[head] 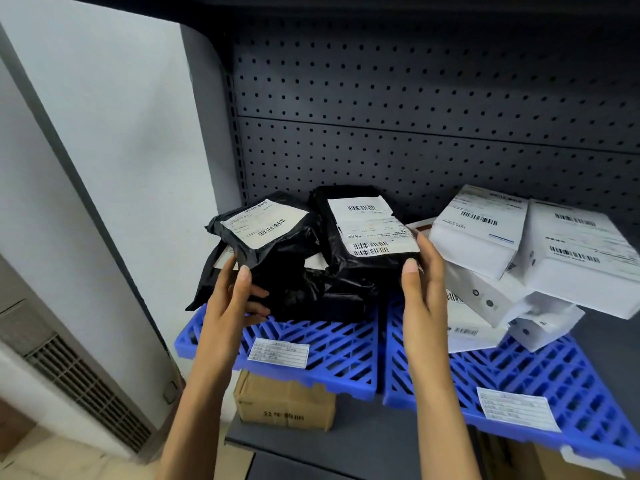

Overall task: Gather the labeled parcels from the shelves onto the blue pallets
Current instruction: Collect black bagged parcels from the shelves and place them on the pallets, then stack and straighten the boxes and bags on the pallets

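Note:
Black plastic-wrapped parcels with white barcode labels are piled on the left blue pallet (332, 344). My left hand (235, 296) grips the left black parcel (273, 237) at its front lower edge, thumb on top and fingers underneath. My right hand (422, 289) holds the right black parcel (363, 230) at its front right corner, thumb on the near face. Several white labeled boxes (485, 230) are stacked on the right blue pallet (554, 386).
Both pallets lie on a dark grey shelf (363, 441) with a pegboard back (415, 116). A brown cardboard box (284, 403) sits below the left pallet's front edge. A white wall and a floor vent (86, 386) are at the left.

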`<state>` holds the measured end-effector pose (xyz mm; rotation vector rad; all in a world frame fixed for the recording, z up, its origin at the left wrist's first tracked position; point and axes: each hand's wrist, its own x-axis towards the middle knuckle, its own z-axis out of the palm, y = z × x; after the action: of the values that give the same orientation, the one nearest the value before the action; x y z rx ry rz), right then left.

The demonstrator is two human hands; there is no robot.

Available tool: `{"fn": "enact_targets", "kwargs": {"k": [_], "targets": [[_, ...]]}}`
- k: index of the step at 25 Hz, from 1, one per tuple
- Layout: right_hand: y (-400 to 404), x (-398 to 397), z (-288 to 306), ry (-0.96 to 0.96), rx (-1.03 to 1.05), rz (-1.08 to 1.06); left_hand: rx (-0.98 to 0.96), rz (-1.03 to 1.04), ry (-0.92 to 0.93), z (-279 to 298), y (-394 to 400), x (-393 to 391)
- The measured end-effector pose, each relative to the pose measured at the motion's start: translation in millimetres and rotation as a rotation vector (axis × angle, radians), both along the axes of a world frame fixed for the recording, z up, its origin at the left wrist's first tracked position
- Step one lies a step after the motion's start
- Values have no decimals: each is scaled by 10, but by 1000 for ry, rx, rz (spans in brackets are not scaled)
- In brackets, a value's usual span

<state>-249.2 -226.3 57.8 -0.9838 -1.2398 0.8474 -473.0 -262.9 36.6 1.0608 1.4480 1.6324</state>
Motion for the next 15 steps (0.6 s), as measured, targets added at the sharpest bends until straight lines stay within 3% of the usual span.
{"fn": "enact_targets", "kwargs": {"k": [5, 15], "targets": [[-156, 79, -24, 20, -1, 7, 194, 114, 200, 60, -152, 93], [-348, 539, 33, -25, 25, -124, 327, -105, 181, 377, -80, 636]]}}
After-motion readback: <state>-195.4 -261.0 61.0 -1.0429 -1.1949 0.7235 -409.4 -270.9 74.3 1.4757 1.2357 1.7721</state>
